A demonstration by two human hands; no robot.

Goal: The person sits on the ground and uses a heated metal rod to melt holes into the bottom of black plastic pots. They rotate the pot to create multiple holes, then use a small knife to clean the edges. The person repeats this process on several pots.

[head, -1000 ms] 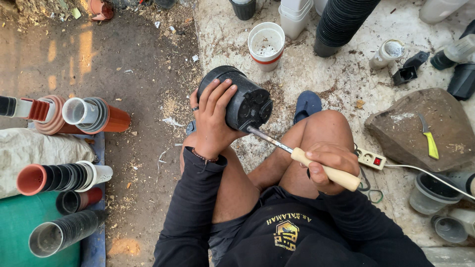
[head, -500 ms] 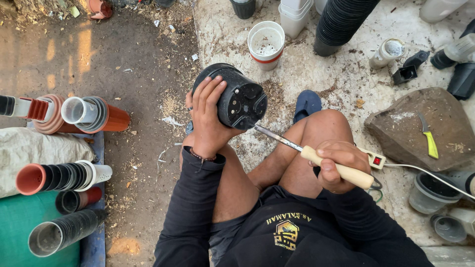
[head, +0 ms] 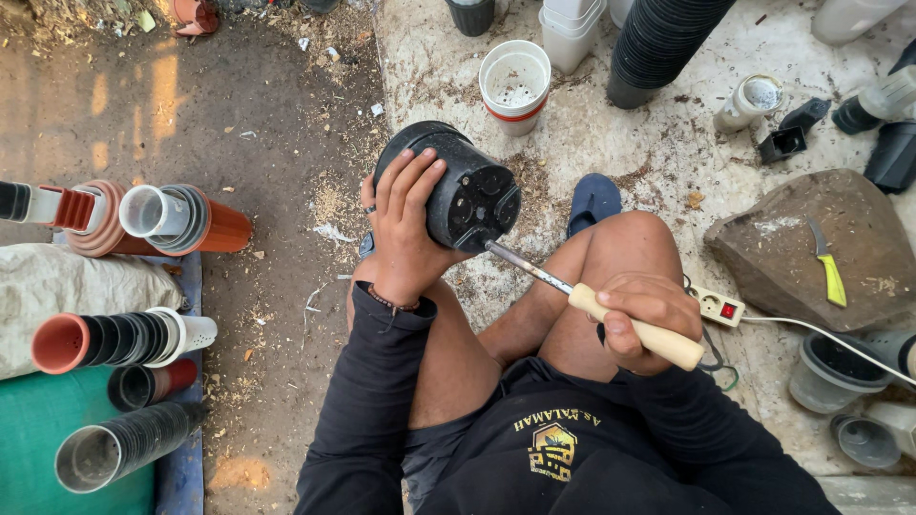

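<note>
A black round plastic pot (head: pixel 465 194) is gripped on its side by the left hand (head: pixel 405 224), above the left knee. A wooden-handled soldering iron (head: pixel 599 309) is clenched in the right hand (head: pixel 641 315), its metal tip touching the pot's base.

The person wears a black long-sleeved shirt with a yellow chest emblem, dark shorts, a beaded wristband and a finger ring.
</note>
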